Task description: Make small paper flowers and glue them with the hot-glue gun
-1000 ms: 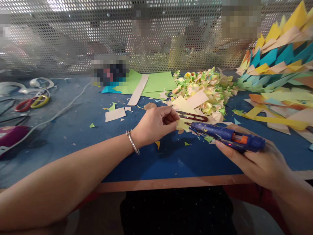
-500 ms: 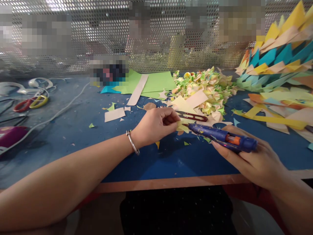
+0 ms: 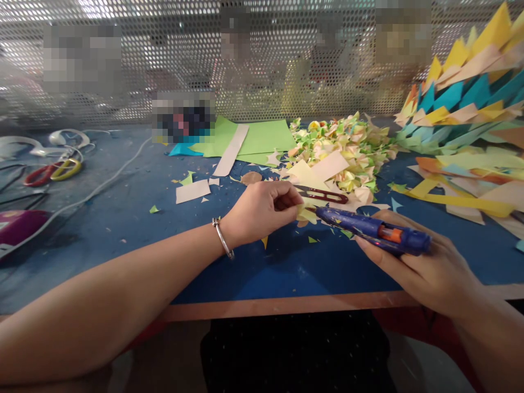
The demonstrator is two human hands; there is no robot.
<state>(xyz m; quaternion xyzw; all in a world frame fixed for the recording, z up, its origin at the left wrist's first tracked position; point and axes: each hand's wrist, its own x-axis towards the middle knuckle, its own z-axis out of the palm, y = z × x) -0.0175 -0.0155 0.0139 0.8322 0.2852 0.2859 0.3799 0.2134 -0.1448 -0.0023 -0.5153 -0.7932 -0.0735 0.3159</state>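
Pinched between the thumb and fingers of my left hand point(image 3: 266, 210) is a small pale yellow paper piece point(image 3: 309, 215). My right hand point(image 3: 434, 273) is wrapped round a blue glue gun point(image 3: 368, 226), its orange part showing through a slot. The gun's tip lies at the yellow paper; whether they touch I cannot tell. Just behind the tip, dark red thread snips point(image 3: 327, 195) rest on the blue table. A heap of small green, cream and yellow paper pieces point(image 3: 344, 147) sits beyond them.
Green sheets point(image 3: 262, 136) and a pale paper strip point(image 3: 231, 150) lie at the back. On the left are scissors point(image 3: 65, 169), a white cord point(image 3: 102, 185) and a purple object point(image 3: 20, 226). Layered folded paper point(image 3: 462, 98) stands at the right, before a perforated metal screen point(image 3: 262, 71).
Both hands, the glue gun and the paper piece keep almost the same places. The view has shifted very slightly.
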